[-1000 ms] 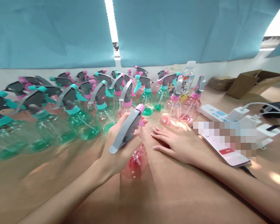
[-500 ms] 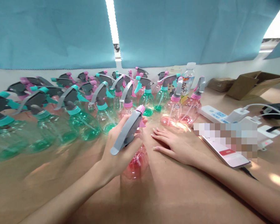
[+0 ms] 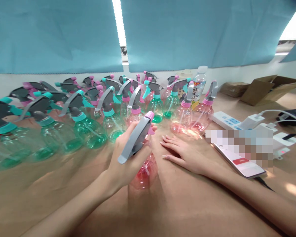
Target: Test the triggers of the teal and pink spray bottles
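Note:
My left hand (image 3: 124, 158) is wrapped round the neck of a pink spray bottle (image 3: 145, 172), whose base is on the brown tabletop. Its grey and pink trigger head (image 3: 135, 140) rises above my fingers, nozzle pointing away from me. My right hand (image 3: 182, 153) lies flat on the table to the right of that bottle, fingers stretched out and holding nothing. Just beyond it stand two pink spray bottles (image 3: 181, 120). A green spray bottle (image 3: 114, 126) is close behind my left hand, beside a pink one partly hidden by the hand.
Several green and pink spray bottles (image 3: 88, 131) crowd the left and back. A labelled plastic bottle (image 3: 199, 80) stands behind. To the right are a phone (image 3: 249, 166), partly blurred out, a power strip (image 3: 223, 120) with plugged-in chargers, a dark object (image 3: 292, 117) and an open cardboard box (image 3: 267, 90).
Both hands and the pink spray bottle keep their places. The whole view has shifted very slightly.

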`<state>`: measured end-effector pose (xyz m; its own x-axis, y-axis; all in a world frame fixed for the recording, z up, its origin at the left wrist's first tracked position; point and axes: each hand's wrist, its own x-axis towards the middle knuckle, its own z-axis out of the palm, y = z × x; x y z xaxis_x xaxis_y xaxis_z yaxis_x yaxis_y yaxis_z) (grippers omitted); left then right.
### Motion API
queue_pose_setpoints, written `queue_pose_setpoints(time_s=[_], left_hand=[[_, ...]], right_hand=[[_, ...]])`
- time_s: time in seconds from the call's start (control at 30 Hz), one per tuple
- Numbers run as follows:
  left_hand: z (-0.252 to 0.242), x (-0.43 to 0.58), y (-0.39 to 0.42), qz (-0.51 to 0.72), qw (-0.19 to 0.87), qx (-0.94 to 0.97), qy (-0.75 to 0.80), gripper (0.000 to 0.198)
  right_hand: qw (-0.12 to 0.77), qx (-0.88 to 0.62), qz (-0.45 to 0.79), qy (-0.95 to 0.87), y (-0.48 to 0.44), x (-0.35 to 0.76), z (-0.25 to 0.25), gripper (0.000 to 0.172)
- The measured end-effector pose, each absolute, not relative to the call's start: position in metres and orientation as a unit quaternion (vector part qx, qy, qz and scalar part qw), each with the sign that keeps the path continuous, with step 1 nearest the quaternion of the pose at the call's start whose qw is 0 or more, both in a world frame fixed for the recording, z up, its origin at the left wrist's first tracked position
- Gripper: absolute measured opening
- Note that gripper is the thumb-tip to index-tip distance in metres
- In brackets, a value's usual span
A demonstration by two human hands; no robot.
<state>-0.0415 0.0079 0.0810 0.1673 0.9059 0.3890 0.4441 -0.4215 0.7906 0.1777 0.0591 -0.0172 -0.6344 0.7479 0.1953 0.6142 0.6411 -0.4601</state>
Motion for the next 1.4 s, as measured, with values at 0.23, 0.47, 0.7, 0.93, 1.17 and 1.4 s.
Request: queue_pose_setpoints(time_s=[0.23, 0.47, 0.7, 0.93, 1.17, 1.4], left_hand=[[0.0801, -0.0421, 0.0103, 0.446, 0.268, 0.717, 0.464, 0.029], [0.0794, -0.0420, 0.0086, 0.454, 0.277, 0.716, 0.452, 0.026], [0.0819, -0.0419, 0.0094, 0.450, 0.271, 0.721, 0.453, 0.020], [0.0855, -0.0408, 0.0110, 0.467, 0.258, 0.731, 0.425, 0.012], [0.0830, -0.0430, 0.0131, 0.476, 0.258, 0.738, 0.402, 0.012], [0.0848, -0.0418, 0.0124, 0.461, 0.263, 0.729, 0.432, 0.010]], right_hand=[[0.194, -0.381, 0.179, -0.886, 0.0588, 0.1775, -0.0183, 0.057], [0.193, -0.379, 0.172, -0.888, 0.0589, 0.1771, -0.0181, 0.056], [0.185, -0.381, 0.161, -0.892, 0.0593, 0.1769, -0.0175, 0.057], [0.197, -0.379, 0.158, -0.890, 0.0587, 0.1767, -0.0181, 0.054], [0.210, -0.370, 0.165, -0.890, 0.0591, 0.1773, -0.0195, 0.053], [0.201, -0.369, 0.161, -0.893, 0.0600, 0.1770, -0.0198, 0.056]])
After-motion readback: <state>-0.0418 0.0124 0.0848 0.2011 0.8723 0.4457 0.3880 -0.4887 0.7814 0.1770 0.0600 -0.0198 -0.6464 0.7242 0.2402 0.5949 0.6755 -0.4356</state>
